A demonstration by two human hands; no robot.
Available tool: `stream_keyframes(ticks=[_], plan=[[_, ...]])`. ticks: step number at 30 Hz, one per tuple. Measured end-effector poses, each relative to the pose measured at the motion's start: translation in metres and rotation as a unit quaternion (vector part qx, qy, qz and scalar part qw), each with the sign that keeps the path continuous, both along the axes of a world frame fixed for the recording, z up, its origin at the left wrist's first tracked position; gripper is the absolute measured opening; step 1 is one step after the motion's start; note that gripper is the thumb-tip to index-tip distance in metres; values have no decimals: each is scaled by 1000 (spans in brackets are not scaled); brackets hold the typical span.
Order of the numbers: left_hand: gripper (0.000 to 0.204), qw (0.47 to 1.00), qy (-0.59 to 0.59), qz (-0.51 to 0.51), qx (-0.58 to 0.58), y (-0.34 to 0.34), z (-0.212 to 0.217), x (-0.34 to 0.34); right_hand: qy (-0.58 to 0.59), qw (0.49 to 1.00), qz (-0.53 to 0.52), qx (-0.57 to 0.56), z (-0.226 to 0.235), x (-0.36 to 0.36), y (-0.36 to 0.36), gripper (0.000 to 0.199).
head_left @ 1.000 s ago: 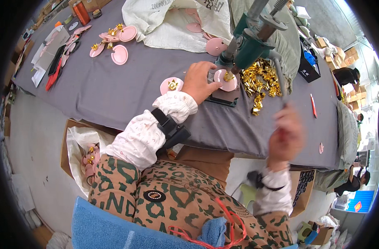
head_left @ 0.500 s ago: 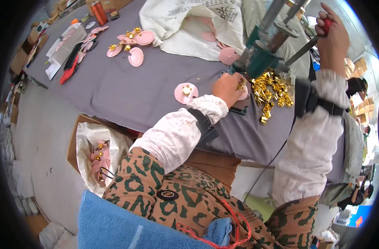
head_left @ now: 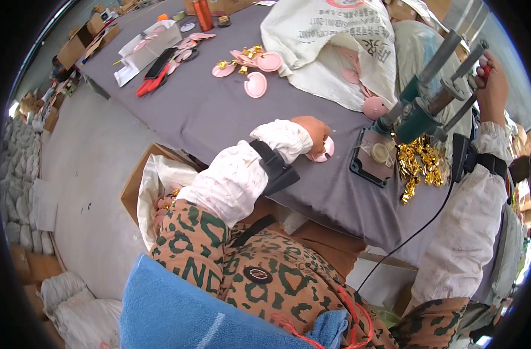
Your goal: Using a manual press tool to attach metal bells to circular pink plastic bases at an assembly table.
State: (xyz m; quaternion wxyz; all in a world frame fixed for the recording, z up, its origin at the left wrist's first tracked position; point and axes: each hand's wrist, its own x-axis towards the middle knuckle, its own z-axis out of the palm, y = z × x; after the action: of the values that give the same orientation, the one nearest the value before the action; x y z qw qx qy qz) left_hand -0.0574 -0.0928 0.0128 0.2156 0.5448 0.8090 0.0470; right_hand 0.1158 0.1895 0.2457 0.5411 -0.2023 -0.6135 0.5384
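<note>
My left hand is on the grey cloth left of the press, fingers curled down on a pink disc. Its fingertips are partly hidden, as is whatever part of the disc lies under them. My right hand grips the red-knobbed lever of a green hand press. On the press's base plate sits a small pale round piece, with no pink disc on it. Shiny gold ribbon bows are heaped just right of the base.
Pink discs with gold bows lie farther back. A white woven sack holds more discs. At the far left are a white box, a phone and an orange-red can. Below the table edge stands a lined carton.
My left hand has moved left from the press base to the pink disc on the cloth. The base plate has come into sight. My right hand stays on the lever; the view has shifted.
</note>
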Motion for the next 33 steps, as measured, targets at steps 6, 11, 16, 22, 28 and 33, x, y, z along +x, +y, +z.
stream_keyframes(ticks=[6,11,16,22,28,33], plan=[[37,981,-140,103,89,-141,20,-62,-14,999,28,14,-8,8,29,31],[45,985,-62,148,-66,-321,8,-94,-9,998,50,41,2,12,66,26],[52,972,-25,228,41,-294,0,-118,-14,998,31,45,0,15,75,24],[71,885,247,193,343,-94,-26,-138,8,1000,-20,13,-4,-6,17,33],[53,898,102,300,305,-37,-69,-177,6,1000,-6,-4,-5,-2,2,35],[44,813,-120,281,495,-82,-111,-182,20,1000,9,18,2,3,3,34]])
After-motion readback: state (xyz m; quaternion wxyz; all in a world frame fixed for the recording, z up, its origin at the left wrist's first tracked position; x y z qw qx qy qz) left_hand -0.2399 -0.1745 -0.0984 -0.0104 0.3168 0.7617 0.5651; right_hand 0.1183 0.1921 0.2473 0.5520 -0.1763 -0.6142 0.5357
